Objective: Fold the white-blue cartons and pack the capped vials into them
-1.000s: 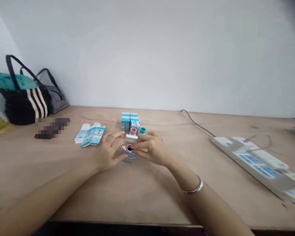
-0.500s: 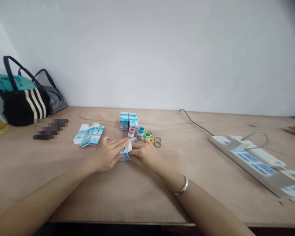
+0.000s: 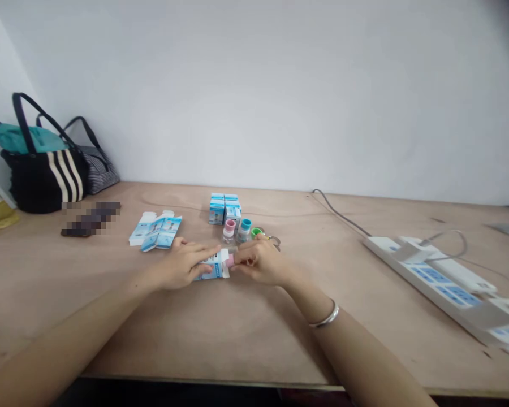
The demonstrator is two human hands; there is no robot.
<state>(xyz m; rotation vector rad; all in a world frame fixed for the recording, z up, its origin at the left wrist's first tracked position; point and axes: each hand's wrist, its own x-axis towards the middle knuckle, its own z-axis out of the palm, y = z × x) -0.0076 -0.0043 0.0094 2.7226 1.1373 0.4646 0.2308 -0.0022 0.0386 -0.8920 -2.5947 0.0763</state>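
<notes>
Head view: small box (image 3: 215, 268) on its side, low over the front of the tabletop (image 3: 237, 339); cannot tell if touching. Held by the left hand (image 3: 178, 267), fingers closed around the sides, covering the left end. Pink cap (image 3: 230, 260) at the open right end, with anything beyond hidden inside. Fingers of the right hand (image 3: 263, 263) bent, nearly together against the cap; cannot tell whether gripping or pushing. Just behind: green-topped bottle (image 3: 257, 232) and scissors (image 3: 275, 239), both mostly hidden. At left edge: yellow bottle (image 3: 0, 216), cut off.
</notes>
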